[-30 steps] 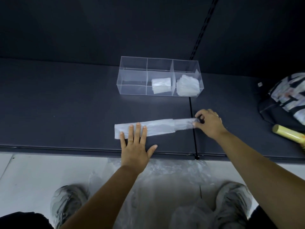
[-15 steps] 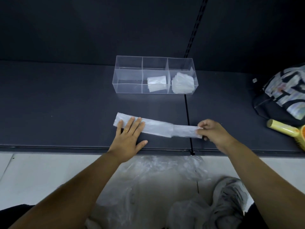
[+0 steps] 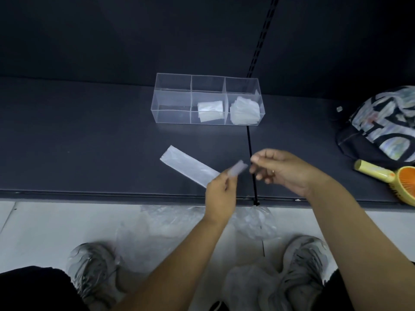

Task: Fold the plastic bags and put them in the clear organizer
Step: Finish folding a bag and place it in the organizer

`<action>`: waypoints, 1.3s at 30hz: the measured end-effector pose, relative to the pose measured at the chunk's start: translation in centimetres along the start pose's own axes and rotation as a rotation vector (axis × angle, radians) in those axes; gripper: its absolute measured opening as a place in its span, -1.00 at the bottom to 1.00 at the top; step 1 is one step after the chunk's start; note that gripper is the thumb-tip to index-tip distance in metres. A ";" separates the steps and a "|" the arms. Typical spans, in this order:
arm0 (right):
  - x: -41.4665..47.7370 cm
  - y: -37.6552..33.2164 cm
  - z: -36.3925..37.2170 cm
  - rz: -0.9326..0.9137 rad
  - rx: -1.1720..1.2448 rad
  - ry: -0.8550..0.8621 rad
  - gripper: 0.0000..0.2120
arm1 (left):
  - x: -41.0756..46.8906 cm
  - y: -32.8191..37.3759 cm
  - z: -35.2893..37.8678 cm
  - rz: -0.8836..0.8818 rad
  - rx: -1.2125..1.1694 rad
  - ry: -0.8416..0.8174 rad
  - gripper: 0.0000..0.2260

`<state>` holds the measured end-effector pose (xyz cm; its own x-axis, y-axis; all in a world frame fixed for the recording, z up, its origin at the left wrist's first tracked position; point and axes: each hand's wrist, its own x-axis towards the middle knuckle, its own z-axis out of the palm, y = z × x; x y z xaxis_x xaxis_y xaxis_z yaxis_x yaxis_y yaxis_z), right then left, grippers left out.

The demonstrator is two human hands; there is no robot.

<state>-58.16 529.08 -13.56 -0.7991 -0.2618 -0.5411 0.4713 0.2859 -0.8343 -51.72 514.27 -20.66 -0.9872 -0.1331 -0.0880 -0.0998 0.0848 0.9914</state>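
Plastic bag (image 3: 188,167): translucent white, folded to a long narrow strip, lying slantwise on the dark shelf (image 3: 89,142), near of the clear organizer (image 3: 173,97). Left hand (image 3: 221,194) pinches the strip's near-right end, lifted and blurred. Right hand (image 3: 283,171) just right of that end, fingers curled; cannot tell whether it grips. In the organizer: one folded bag (image 3: 210,111) in the middle compartment, a stack (image 3: 244,113) in the right.
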 end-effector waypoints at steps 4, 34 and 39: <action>2.2 0.9 0.7 -0.083 -0.002 -0.134 -0.67 | 2.2 0.1 -2.9 -0.389 -0.254 -0.023 -0.78; 6.6 5.1 6.2 -0.016 -0.395 0.037 -0.90 | 1.4 -3.8 -6.9 0.342 0.763 -0.259 -0.54; 6.2 4.2 6.3 0.063 -0.244 0.036 -0.91 | 0.5 -5.8 -7.5 0.316 0.879 -0.403 -0.29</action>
<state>-58.81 522.87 -21.12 -0.7862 -0.2045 -0.5832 0.4200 0.5154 -0.7470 -50.70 506.32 -25.74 -0.9364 0.3504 -0.0215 0.2772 0.7755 0.5672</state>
